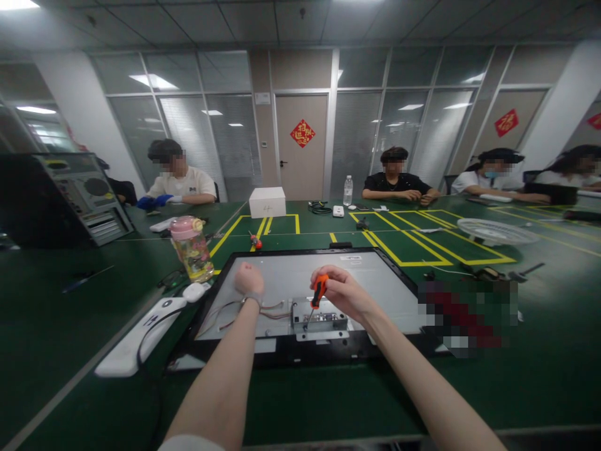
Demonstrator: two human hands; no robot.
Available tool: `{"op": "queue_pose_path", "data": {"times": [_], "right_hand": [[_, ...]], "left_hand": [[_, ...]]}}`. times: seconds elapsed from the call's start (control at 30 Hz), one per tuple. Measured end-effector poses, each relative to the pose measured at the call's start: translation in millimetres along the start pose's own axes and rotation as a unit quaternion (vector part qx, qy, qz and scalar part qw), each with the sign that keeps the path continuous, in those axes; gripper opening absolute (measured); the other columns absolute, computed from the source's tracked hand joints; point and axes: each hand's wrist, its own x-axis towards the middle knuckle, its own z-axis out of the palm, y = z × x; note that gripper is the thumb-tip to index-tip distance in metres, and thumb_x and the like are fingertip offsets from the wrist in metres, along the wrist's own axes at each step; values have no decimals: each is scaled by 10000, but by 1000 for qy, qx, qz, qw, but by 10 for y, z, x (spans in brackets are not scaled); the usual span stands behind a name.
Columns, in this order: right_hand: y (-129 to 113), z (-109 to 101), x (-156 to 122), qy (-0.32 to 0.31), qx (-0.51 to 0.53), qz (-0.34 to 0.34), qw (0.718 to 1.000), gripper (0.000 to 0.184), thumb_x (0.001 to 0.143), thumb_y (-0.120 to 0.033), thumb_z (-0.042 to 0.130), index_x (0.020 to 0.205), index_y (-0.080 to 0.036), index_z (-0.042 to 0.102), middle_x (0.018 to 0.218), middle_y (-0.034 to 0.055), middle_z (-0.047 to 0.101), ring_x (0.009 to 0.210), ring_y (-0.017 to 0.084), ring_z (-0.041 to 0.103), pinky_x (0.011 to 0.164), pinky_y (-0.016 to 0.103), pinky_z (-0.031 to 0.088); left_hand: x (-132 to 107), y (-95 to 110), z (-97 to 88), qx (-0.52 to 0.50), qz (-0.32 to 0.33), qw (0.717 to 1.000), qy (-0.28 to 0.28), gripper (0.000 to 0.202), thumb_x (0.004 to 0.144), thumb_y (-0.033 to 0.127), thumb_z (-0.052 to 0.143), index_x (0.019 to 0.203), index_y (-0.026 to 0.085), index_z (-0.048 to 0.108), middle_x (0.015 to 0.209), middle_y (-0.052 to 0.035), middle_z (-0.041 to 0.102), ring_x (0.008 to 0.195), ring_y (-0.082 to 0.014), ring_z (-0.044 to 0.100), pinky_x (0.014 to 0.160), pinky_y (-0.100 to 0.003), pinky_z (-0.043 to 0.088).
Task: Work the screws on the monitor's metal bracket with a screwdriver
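Gripping the orange screwdriver [318,293], the right hand [346,292] wraps its handle; the shaft slants near-left onto the metal box [323,321] on the panel [380,282], probably at a screw; the left hand [248,277], fisted, rests just left.

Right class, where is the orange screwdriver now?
Head view, just right of centre: the right hand holds the screwdriver, tip at the metal box on the panel.
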Motion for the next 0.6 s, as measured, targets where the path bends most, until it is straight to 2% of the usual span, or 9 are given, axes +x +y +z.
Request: {"op": "queue_pose_path", "data": {"times": [0.03,0.1,0.23,0.4,0.6], "right_hand": [[2,-1,0,1,2,0,1000,252,636,-383,830,797,-233,706,837,8,692,735,154,618,726,313,478],[7,-3,1,3,9,0,1000,249,633,-377,833,797,-236,709,832,4,691,735,151,617,726,309,476],[24,-5,13,13,20,-5,1000,233,626,-346,841,791,-237,716,826,-5,686,738,142,612,726,296,469],[51,14,33,43,31,-20,998,252,594,-283,859,793,-229,714,809,-19,664,722,120,585,699,252,454],[34,55,35,62,15,-52,997,243,608,-193,838,773,-237,665,777,-48,587,685,100,531,631,215,430]], "left_hand": [[20,-21,18,-17,-17,1000,8,245,933,305,539,1114,148,588,1114,-83,618,950,-201,620,812,-390,527],[52,-52,54,-54,-46,997,22,301,923,330,559,1176,166,559,1188,-79,585,998,-212,609,845,-412,531],[100,-69,93,-122,-99,986,49,309,919,333,563,1172,156,565,1187,-74,586,1006,-232,607,845,-416,530],[148,-38,88,-191,-158,964,93,293,927,319,551,1179,171,559,1200,-85,581,1004,-213,606,852,-413,528],[183,49,60,-220,-222,943,117,274,925,311,557,1172,192,564,1204,-81,580,1013,-208,605,853,-395,526]]}}
